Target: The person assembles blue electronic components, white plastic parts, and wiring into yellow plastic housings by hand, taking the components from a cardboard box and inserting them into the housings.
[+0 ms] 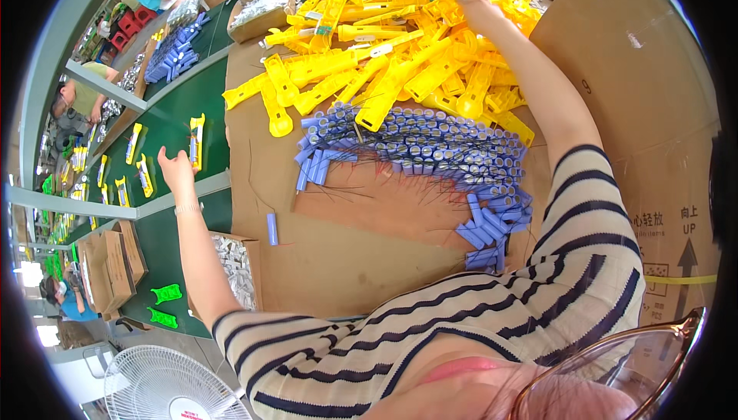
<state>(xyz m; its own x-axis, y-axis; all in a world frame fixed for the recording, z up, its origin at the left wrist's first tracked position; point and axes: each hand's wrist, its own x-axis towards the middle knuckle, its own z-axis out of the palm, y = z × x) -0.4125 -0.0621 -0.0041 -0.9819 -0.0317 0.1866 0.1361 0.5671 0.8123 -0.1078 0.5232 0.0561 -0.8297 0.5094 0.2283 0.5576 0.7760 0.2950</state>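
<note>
My left hand [177, 170] reaches out to the left over the green conveyor belt [181, 105]. Its fingers are apart and lie right beside a yellow plastic casing [197, 140] that rests on the belt. My right hand [475, 6] stretches far forward into a big heap of yellow plastic casings [384, 51]. The fingertips are buried among the casings, so the grip is hidden. Between my arms, a pile of blue cylinder cells with thin wires [430, 151] lies on a brown cardboard sheet [346, 258].
One loose blue cell [271, 228] lies on the cardboard. Open boxes of silver metal parts [234, 266] [265, 3] stand beside the belt. More yellow casings [142, 175] ride the belt. A tall cardboard box [653, 105] stands at the right, a white fan [165, 385] below. Other people work at the left.
</note>
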